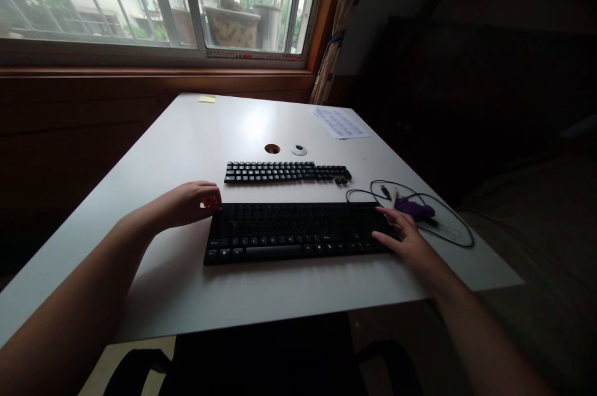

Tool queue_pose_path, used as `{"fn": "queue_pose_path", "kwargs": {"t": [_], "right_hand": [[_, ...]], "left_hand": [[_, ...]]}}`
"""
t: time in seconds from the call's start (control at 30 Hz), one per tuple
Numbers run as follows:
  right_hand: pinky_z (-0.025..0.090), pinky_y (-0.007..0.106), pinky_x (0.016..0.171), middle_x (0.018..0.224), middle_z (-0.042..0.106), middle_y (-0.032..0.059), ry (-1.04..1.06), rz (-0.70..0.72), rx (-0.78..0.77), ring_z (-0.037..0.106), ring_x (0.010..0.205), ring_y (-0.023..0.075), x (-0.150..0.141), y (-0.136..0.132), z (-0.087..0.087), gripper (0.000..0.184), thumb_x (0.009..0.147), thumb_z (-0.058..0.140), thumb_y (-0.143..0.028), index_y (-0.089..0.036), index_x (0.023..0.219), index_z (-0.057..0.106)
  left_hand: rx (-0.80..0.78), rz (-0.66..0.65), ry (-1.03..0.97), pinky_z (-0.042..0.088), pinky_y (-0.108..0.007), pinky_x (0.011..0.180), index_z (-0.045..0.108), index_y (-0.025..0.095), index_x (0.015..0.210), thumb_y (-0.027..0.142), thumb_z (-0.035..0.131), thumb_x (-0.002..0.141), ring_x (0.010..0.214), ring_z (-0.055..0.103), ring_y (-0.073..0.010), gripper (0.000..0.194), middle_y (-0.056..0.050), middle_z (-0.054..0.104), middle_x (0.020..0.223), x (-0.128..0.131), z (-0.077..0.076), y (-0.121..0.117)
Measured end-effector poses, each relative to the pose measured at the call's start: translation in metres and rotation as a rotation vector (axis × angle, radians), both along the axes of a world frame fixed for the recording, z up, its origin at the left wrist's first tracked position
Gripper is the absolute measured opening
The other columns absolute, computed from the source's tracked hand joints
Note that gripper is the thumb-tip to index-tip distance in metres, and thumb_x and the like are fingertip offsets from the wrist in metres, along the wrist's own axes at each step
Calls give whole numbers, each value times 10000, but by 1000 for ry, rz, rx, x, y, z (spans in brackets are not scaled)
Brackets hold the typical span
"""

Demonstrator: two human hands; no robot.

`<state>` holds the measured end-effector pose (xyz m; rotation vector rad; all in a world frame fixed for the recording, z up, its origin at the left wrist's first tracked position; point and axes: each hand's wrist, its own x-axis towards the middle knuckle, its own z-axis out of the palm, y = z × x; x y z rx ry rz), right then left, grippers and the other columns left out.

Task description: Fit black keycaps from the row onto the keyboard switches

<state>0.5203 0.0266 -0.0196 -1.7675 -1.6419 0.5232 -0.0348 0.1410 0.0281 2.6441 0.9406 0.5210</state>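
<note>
A black keyboard [275,252] lies in front of me on the white table. Its two front rows carry keycaps, while most rows behind look bare and dark. At its back left corner, my left hand [193,202] has its fingers curled together against the edge. My right hand [403,233] rests over the right end, thumb and fingers apart and touching the top. Just behind the keyboard, loose black keycaps [270,172] stand in tight rows, with a few small ones [341,181] set slightly forward at their right.
A black cable [459,216] loops at the right around a purple item [415,208]. Farther back are a table hole [272,148], its round white cover [299,150], printed sheets [342,124] and yellow sticky notes [206,99]. A barred window is beyond; a dark chair is below.
</note>
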Motion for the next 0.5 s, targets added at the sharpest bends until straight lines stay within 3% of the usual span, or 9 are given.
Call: {"fn": "queue_pose_path", "kwargs": {"t": [0.33, 0.5], "right_hand": [[368, 541, 1192, 1402, 427, 76, -31, -13, 50, 468, 1362, 345, 1, 0, -10, 628, 841, 694, -563, -359, 1408, 519], [375, 540, 1188, 1372, 445, 86, 56, -46, 62, 472, 1364, 340, 0, 0, -9, 547, 893, 630, -542, -347, 1396, 535]], "left_hand": [[0, 16, 39, 486, -242, 641, 678, 199, 868, 277, 603, 928, 698, 606, -137, 124, -31, 674, 815, 0, 0, -1], [-5, -5, 18, 481, -243, 645, 680, 199, 881, 277, 605, 937, 703, 611, -137, 122, -33, 678, 819, -1, -1, 0]]}}
